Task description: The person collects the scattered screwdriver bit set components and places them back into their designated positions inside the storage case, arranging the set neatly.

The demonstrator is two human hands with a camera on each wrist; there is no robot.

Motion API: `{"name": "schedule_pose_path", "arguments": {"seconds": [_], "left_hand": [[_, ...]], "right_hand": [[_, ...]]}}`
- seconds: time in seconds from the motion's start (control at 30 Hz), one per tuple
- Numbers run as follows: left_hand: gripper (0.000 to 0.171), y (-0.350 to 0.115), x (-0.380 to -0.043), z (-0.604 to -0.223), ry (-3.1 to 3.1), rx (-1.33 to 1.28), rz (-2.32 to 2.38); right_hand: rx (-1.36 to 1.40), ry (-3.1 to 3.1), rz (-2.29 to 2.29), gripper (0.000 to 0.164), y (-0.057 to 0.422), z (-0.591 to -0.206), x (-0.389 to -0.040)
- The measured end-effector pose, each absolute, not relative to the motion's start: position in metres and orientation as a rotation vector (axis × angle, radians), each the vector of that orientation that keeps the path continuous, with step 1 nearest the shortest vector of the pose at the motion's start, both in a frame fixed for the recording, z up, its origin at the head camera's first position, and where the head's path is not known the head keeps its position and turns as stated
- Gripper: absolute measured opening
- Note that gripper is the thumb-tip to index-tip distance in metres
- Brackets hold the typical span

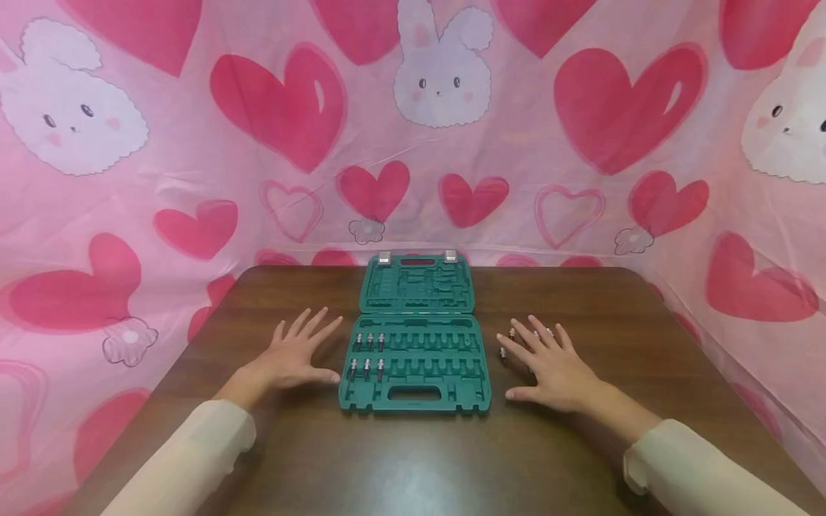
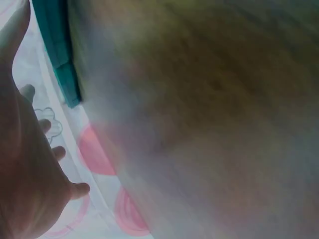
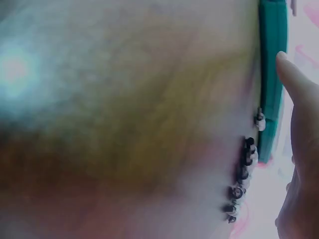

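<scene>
An open green case [image 1: 368, 395] lies mid-bench [image 1: 297, 459], its lid at the far edge; six metal bits [image 1: 380, 342] sit at its left. The left hand [image 1: 290, 362] spreads just beside its left edge. A strip of wood separates its right edge from the right hand [image 1: 558, 374], whose fingers partly hide loose bits [image 1: 502, 354]. Both hands' fingers are extended, released.

plain cream sleeves [image 1: 183, 453], bare hands [image 1: 290, 360]
</scene>
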State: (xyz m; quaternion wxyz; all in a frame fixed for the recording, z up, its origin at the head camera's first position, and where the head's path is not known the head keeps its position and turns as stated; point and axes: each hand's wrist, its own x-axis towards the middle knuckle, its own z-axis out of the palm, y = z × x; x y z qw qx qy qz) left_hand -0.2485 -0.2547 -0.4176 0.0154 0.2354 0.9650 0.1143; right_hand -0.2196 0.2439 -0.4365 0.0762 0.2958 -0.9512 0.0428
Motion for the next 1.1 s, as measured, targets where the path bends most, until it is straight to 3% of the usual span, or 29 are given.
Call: {"name": "schedule_pose_path", "arguments": {"seconds": [0.5,1.1], "left_hand": [[0.103,-0.248,-0.251,-0.406,2.845,0.562,0.827],[0.092,-0.248,-0.258,-0.418,2.651,0.451,1.172]], "right_hand": [[0.838,-2.879,0.238,0.099,0.259,-0.427,-0.225],[0.75,-2.864,0.405,0.091,0.282,-0.427,-0.227]]}}
